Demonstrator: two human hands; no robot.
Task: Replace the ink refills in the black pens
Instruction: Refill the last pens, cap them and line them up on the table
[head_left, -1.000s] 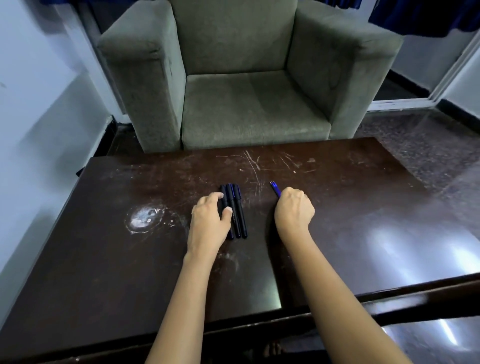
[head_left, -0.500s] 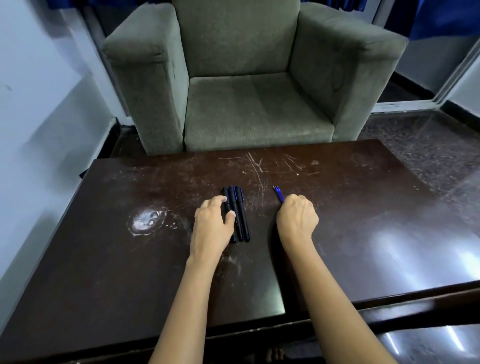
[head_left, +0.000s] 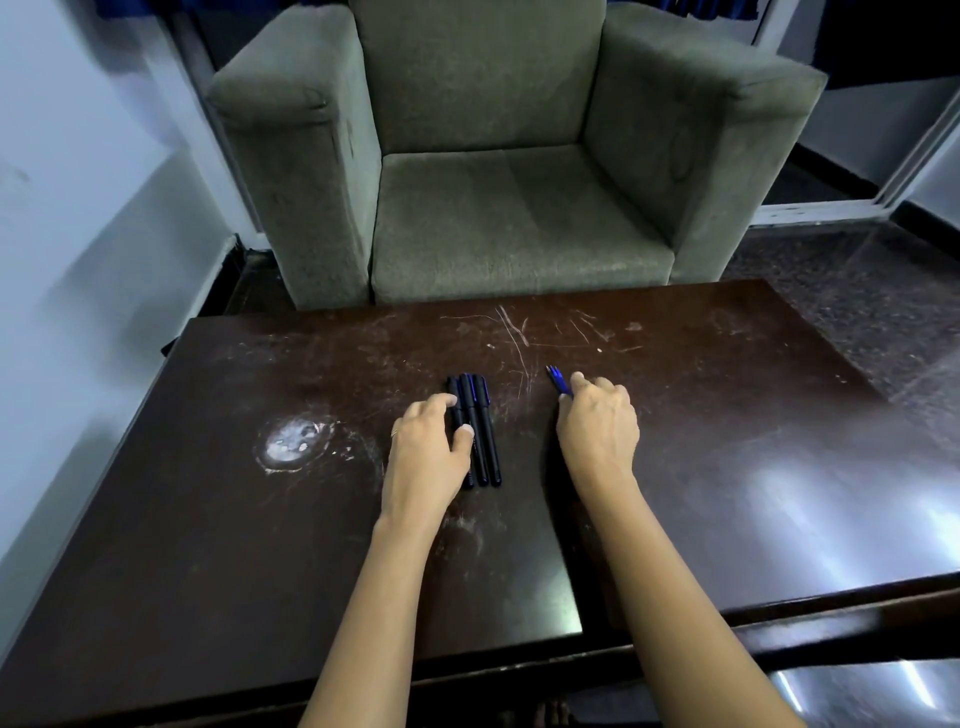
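Note:
Three black pens (head_left: 480, 431) lie side by side on the dark wooden table (head_left: 260, 519), pointing away from me. My left hand (head_left: 426, 457) rests on the leftmost pen, thumb and forefinger pinching it; the pen lies flat. To the right, thin blue ink refills (head_left: 558, 381) stick out from under my right hand (head_left: 597, 431), whose fingers are curled over them against the tabletop. Most of the refills' length is hidden by that hand.
A grey-green armchair (head_left: 493, 156) stands just beyond the table's far edge. A white scuffed ring mark (head_left: 293, 441) sits left of the pens. A pale wall runs along the left; glossy floor lies to the right.
Both hands stay on the same objects. The view has shifted slightly, and the right hand's fingers have spread a little over the refills.

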